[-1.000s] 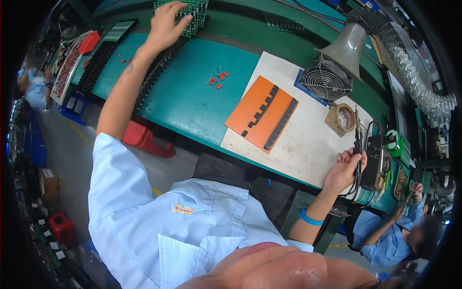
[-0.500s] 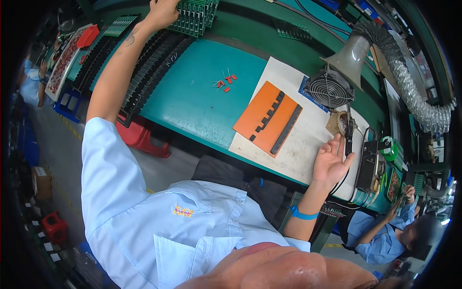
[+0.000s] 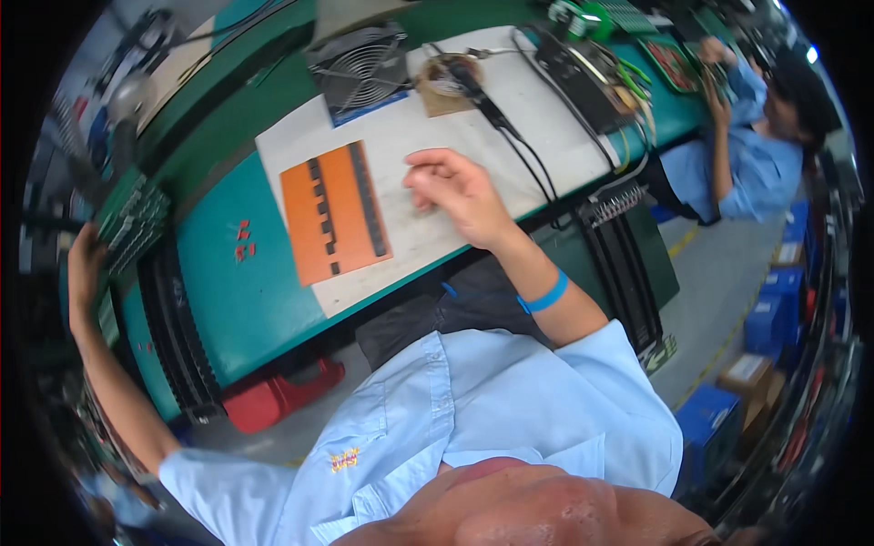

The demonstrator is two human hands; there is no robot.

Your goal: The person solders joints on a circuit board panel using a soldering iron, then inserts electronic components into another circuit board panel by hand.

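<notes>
My left hand [image 3: 85, 266] reaches far out to the left and grips the edge of a green rack of circuit boards [image 3: 137, 218] at the bench's end. My right hand [image 3: 455, 189] hovers over the white mat [image 3: 410, 136], fingers loosely spread, holding nothing. An orange fixture plate with dark slotted strips [image 3: 332, 214] lies on the mat just left of that hand. A black soldering iron [image 3: 478, 91] rests on a brown pad beyond it, its cable running past the hand.
A small fan [image 3: 360, 64] stands at the back of the mat. Tiny red parts [image 3: 242, 241] lie on the teal bench top [image 3: 232, 309]. A red bin [image 3: 282, 396] sits under the bench. A co-worker in blue [image 3: 751, 155] works at upper right; blue crates [image 3: 774, 318] line the floor.
The view has swung sharply right and tilted. My right hand moved from the bench's right end to beside the orange plate. My left hand stays at the green rack.
</notes>
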